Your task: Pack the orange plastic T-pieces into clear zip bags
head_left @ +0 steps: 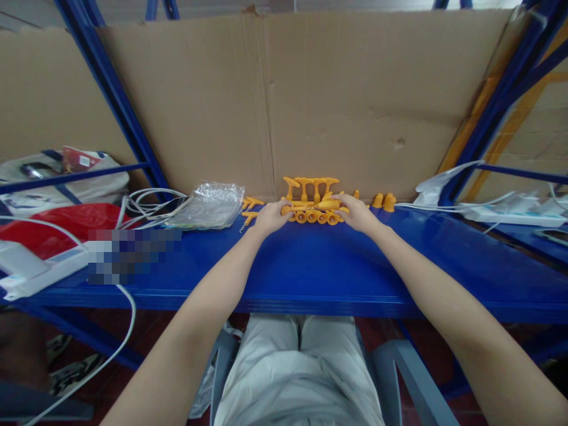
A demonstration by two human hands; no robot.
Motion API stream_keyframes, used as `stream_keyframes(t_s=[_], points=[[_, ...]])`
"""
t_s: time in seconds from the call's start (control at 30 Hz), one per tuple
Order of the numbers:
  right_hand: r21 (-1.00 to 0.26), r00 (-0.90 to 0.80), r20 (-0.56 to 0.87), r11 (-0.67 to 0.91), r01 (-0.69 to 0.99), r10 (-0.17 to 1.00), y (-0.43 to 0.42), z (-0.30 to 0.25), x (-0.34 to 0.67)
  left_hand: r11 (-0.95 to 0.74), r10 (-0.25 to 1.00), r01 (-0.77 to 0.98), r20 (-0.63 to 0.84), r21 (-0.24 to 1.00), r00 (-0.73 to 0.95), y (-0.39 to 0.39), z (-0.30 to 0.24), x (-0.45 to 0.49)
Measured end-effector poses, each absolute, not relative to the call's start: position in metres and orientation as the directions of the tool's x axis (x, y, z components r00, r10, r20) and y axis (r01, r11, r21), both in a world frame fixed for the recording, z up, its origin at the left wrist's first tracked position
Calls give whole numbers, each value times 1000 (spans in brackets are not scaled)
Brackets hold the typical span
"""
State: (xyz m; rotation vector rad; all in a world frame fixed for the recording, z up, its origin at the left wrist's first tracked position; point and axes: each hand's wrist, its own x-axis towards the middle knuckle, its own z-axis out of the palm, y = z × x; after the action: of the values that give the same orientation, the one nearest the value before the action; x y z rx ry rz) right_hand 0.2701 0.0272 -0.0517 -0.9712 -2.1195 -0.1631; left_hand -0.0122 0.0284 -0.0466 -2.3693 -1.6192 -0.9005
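Orange pieces (329, 204) flanked by left hand (271, 217), right hand (359, 213); finger grip cannot be told; room left between fingers and table edge (319, 300).

Single view, head-worn. The bench is viewed from above and behind the person's own arms, with the lens directed forward and down. The lap (302, 367) is taken in steeply from overhead at the bottom edge; the forearms (213, 284) are seen running away from the lens. The blue tabletop (319, 260) is shown obliquely across mid-frame. The cardboard panel (355, 89) is faced more squarely, behind it. The hands (274, 218) are placed near frame centre, appearing small. Wide coverage noted: blue uprights (113, 89) are included at both sides, spread outward toward the top.
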Motion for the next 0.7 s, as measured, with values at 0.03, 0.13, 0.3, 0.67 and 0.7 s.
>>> stream_keyframes(t_s=[0.03, 0.13, 0.3, 0.67, 0.7], points=[[-197, -398, 692, 688, 698, 602, 28, -52, 270, -405, 809, 888, 538, 219, 236, 29, -46, -13], [-212, -382, 666, 654, 726, 640, 29, -54, 272, -404, 815, 884, 532, 234, 231, 30, -45, -16], [-239, -356, 648, 623, 745, 673, 29, -55, 273, -412, 823, 884, 507, 223, 256, 30, -46, -16], [-276, -401, 629, 673, 686, 666, 27, -57, 269, -465, 782, 861, 551, 205, 291, 34, -53, -15], [-276, -407, 630, 680, 680, 662, 26, -57, 269, -477, 781, 850, 552, 223, 293, 33, -53, -15]])
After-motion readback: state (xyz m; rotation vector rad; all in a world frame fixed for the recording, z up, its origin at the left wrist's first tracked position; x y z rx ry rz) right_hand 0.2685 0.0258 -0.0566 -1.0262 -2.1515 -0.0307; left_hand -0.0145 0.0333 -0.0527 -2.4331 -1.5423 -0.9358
